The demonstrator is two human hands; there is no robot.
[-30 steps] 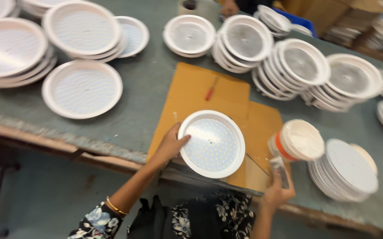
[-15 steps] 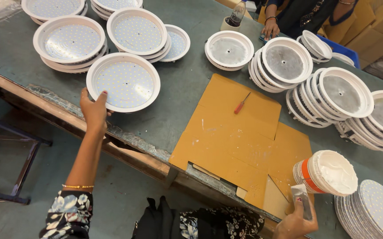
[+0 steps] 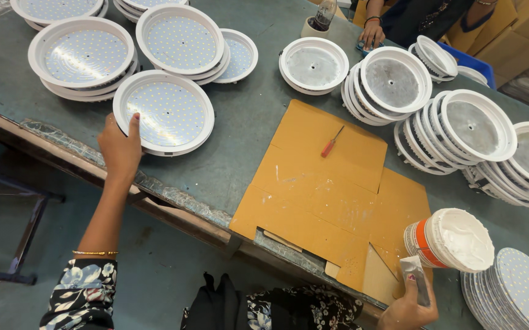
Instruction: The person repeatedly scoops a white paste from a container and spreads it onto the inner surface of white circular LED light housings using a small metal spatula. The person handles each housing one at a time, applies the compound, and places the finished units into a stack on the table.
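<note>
One view only, head camera. Left hand (image 3: 119,148) clamped on the near-left rim of a round white LED panel (image 3: 164,112), thumb on top; the panel lies flat on the grey tabletop (image 3: 246,146) near its front edge, just beside stacks of like panels (image 3: 81,55). Right hand (image 3: 408,305) closed around a small grey scraper (image 3: 416,278), at the near edge, just beside a white tub of paste (image 3: 451,239). Flattened cardboard sheet (image 3: 325,195) lies between the hands, a red screwdriver (image 3: 331,142) on it. Empty white housings (image 3: 460,131) stacked far right. Another person's hand (image 3: 371,35) rests at the far edge.
</note>
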